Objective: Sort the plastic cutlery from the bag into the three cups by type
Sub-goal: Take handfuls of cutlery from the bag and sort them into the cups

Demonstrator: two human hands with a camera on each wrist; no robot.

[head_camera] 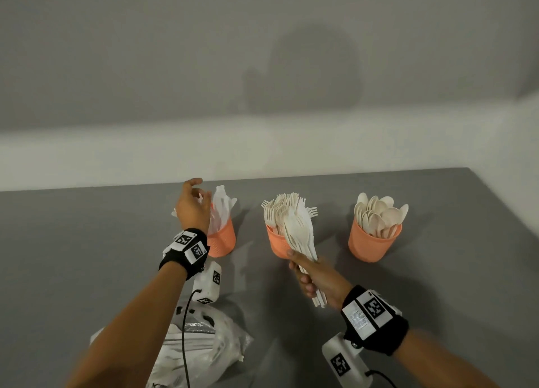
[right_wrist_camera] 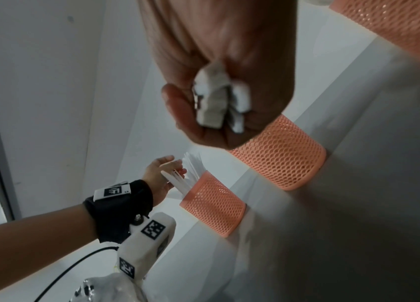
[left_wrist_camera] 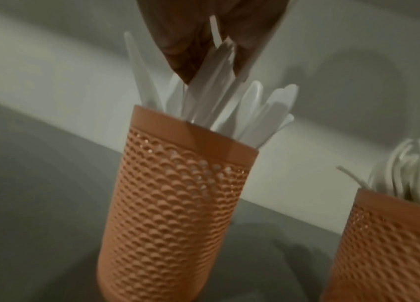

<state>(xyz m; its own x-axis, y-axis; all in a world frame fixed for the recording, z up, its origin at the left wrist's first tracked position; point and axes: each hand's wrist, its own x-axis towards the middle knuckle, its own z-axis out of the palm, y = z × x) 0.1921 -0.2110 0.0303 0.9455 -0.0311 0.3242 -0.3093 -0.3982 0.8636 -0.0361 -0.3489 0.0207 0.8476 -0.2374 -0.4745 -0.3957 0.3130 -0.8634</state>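
Three orange mesh cups stand in a row on the grey table. The left cup (head_camera: 223, 240) (left_wrist_camera: 177, 204) (right_wrist_camera: 213, 208) holds white knives (left_wrist_camera: 263, 114), the middle cup (head_camera: 275, 243) (right_wrist_camera: 281, 155) forks (head_camera: 280, 210), the right cup (head_camera: 370, 243) spoons (head_camera: 379, 212). My left hand (head_camera: 194, 204) (right_wrist_camera: 162, 173) is at the knife tops above the left cup, thumb lifted, fingers (left_wrist_camera: 185, 40) loosely against the blades. My right hand (head_camera: 312, 277) (right_wrist_camera: 219, 92) grips a bundle of white cutlery (head_camera: 300, 230) by the handles in front of the middle cup; serrated knife edges show in it.
A crumpled clear plastic bag (head_camera: 204, 347) (right_wrist_camera: 105, 290) with more cutlery lies at the near left, under my left forearm. A pale wall runs close behind the cups. The table's right edge slants past the spoon cup.
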